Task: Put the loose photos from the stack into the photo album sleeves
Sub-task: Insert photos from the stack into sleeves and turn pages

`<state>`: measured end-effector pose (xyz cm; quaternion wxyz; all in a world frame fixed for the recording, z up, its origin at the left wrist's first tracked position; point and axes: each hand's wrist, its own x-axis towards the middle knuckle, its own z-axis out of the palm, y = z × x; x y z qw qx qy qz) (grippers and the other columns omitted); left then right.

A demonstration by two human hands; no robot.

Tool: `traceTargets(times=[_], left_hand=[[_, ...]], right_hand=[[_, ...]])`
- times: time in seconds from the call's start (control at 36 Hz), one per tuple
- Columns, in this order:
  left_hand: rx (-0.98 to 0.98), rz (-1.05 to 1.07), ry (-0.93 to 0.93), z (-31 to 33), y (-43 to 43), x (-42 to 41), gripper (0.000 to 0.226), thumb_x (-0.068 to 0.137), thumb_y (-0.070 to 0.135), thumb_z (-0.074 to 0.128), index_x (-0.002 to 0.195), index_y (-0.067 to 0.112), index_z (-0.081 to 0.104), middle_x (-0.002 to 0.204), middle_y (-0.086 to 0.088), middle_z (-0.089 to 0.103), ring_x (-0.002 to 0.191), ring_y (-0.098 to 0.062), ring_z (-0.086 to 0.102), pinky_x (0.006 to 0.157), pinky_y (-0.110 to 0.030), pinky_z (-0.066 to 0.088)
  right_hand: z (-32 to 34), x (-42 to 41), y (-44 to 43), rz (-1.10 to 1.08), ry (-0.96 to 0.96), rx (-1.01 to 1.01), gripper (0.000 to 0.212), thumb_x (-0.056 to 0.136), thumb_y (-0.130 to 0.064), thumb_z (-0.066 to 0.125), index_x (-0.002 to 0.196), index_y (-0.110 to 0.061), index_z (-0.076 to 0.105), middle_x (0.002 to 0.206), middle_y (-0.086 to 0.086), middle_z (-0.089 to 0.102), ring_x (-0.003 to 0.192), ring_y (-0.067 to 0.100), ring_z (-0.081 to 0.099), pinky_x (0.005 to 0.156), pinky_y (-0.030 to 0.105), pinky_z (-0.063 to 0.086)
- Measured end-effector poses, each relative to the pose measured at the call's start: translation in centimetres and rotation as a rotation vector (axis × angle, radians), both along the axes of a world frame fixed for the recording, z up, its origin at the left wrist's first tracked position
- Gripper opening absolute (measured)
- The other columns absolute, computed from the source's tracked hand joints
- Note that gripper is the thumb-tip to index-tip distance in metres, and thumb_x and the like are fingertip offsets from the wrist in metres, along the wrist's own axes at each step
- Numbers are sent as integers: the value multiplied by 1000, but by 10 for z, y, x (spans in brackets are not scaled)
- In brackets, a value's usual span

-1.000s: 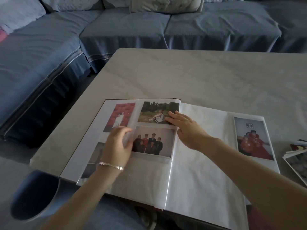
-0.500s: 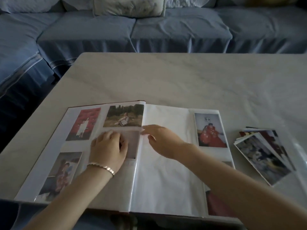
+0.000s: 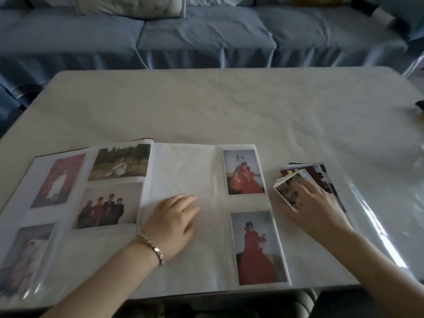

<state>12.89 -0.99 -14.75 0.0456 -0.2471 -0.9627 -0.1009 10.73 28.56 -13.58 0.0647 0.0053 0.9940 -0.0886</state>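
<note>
The photo album lay open on the pale counter, close to its 6 o'clock edge. Its left page carried four sleeved prints: a red-backed portrait at 10 o'clock, an outdoor shot at 12 o'clock, a group photo just below that, and a blurred print at 7 o'clock. On the right page only the 3 o'clock column was filled, with a seated figure in red above a standing figure in red.

The hands were well apart. The left hand, with a bracelet on its wrist, rested flat with relaxed fingers on the bare white part of the right page, holding nothing and covering part of it. The right hand lay on the stack of loose photos, which sat fanned on the counter just beside the album at its 3 o'clock side. The fingers were spread over the top prints and hid much of them. Blur made it impossible to tell whether the thumb had hold of the top print.

A glossy clear sheet lay on the counter at 3 o'clock of the stack. A small dark object, too blurred to name, sat at the counter's 2 o'clock edge. Beyond the counter at 12 o'clock stood a blue sofa with a pale cushion
</note>
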Motion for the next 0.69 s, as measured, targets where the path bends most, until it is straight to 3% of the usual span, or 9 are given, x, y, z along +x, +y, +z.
traceTargets(times=[0.08, 0.28, 0.36, 0.44, 0.5, 0.56, 0.61, 0.64, 0.69], left_hand=[[15, -4, 9, 1, -2, -1, 43, 43, 12, 92, 84, 11, 76, 100, -9, 72, 88, -25, 70, 67, -44, 57], [50, -1, 19, 0, -1, -2, 42, 44, 6, 92, 82, 11, 75, 99, -9, 72, 87, -24, 70, 64, -43, 57], [79, 15, -8, -1, 0, -2, 39, 47, 3, 90, 82, 10, 75, 99, -9, 71, 88, -25, 70, 68, -45, 57], [147, 54, -56, -1, 1, -3, 31, 55, -2, 86, 83, 7, 75, 100, -11, 71, 90, -29, 69, 77, -48, 55], [201, 97, -96, 0, 3, -4, 24, 63, -4, 81, 85, 3, 74, 99, -14, 70, 94, -31, 67, 85, -40, 53], [284, 114, -128, 4, 9, -4, 18, 69, -7, 76, 86, 0, 73, 94, -13, 71, 93, -28, 66, 88, -27, 45], [477, 215, -244, 13, 16, -3, 11, 80, 4, 70, 91, 6, 72, 94, -2, 70, 94, -16, 64, 85, -9, 38], [590, 287, -371, 19, 20, -2, 9, 85, 15, 67, 93, 14, 71, 94, 8, 69, 94, -8, 63, 83, -6, 38], [803, 384, -637, 28, 28, -2, 18, 83, 43, 65, 87, 26, 69, 87, 15, 71, 88, 2, 65, 80, -13, 45]], right_hand=[[-4, 2, 9, -1, -102, 94, 46, 89, -43, 53, 124, -13, 52, 135, 2, 49, 121, 21, 48, 96, 33, 40], [4, 4, 17, 6, -133, 21, 35, 92, -42, 53, 117, -18, 59, 117, -2, 61, 101, 22, 59, 76, 31, 45], [6, 6, 19, 33, -55, 45, 24, 98, -30, 42, 98, -18, 64, 97, 0, 67, 84, 24, 61, 68, 32, 46], [6, 7, 17, 65, 22, 204, 18, 95, -16, 43, 97, -20, 61, 84, -2, 66, 76, 24, 61, 60, 30, 43], [7, 6, 15, 51, 118, 178, 17, 89, -8, 53, 101, -16, 62, 78, 3, 67, 74, 29, 60, 56, 30, 38], [11, 8, 11, 45, 257, 17, 23, 77, 4, 65, 97, -8, 68, 70, 11, 68, 64, 34, 62, 53, 31, 47], [18, 12, -1, 138, 495, -134, 24, 67, 10, 73, 88, -2, 72, 75, 15, 71, 66, 35, 68, 55, 40, 57], [23, 14, -10, 216, 593, -162, 25, 66, 9, 73, 89, -1, 74, 83, 14, 73, 73, 32, 70, 64, 41, 57], [29, 19, -30, 364, 667, -228, 30, 65, 8, 73, 94, 0, 73, 96, 13, 71, 87, 26, 70, 79, 35, 52]])
